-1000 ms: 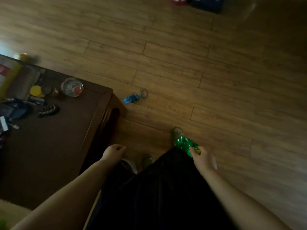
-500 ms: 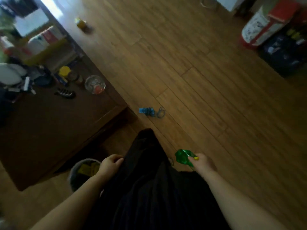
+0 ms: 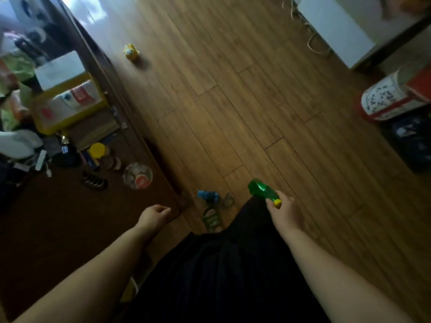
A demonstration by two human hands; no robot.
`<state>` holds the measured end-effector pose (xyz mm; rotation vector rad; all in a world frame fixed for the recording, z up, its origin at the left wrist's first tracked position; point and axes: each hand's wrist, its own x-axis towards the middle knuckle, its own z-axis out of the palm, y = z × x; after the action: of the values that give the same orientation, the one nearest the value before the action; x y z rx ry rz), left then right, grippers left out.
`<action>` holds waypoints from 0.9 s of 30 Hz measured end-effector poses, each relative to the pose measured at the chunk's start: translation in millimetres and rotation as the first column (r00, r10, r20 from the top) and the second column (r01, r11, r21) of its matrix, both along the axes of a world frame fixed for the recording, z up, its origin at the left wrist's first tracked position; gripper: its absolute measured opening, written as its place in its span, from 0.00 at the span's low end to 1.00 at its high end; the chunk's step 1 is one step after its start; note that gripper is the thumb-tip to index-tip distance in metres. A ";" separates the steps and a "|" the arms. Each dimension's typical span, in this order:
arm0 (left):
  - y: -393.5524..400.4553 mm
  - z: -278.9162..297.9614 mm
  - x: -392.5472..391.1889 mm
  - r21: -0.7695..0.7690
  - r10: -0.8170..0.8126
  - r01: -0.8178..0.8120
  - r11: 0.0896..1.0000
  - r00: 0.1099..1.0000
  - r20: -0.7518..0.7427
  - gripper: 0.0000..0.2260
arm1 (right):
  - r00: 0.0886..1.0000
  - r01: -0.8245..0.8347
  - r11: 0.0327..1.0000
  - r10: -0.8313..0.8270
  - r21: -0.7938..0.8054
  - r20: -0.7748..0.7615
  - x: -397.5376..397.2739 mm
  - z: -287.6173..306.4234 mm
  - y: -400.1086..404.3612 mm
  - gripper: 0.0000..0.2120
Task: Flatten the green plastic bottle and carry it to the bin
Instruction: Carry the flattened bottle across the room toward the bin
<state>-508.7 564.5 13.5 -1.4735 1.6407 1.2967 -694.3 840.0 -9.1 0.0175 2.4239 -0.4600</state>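
Note:
My right hand grips the neck end of a crushed green plastic bottle with a yellow cap, held out over the wooden floor, its flattened body pointing up and left. My left hand hangs loosely curled with nothing in it, just above the near corner of the dark brown table. No bin shows in this frame.
The table carries a glass bowl, a yellow lid, a hair clip and boxes. On the floor lie a blue toy, a yellow toy, a red-and-white sack and a dark bag at the right. My sandalled foot is below.
The view has swung upward and to the left, so more of the table and floor shows. The bottle stays in my right hand, raised a little. A round bin seen half a second ago is out of view.

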 end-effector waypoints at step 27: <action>-309.6 -14.6 -404.6 -0.067 0.187 -0.183 0.981 0.981 0.048 0.15 | 0.842 -0.429 0.903 0.403 -0.006 0.360 -526.3 -21.9 -404.1 0.15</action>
<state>-913.3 255.0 -1.0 -1.7181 1.5513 1.3013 -1220.6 435.9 -31.0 -0.3616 2.0075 -0.1466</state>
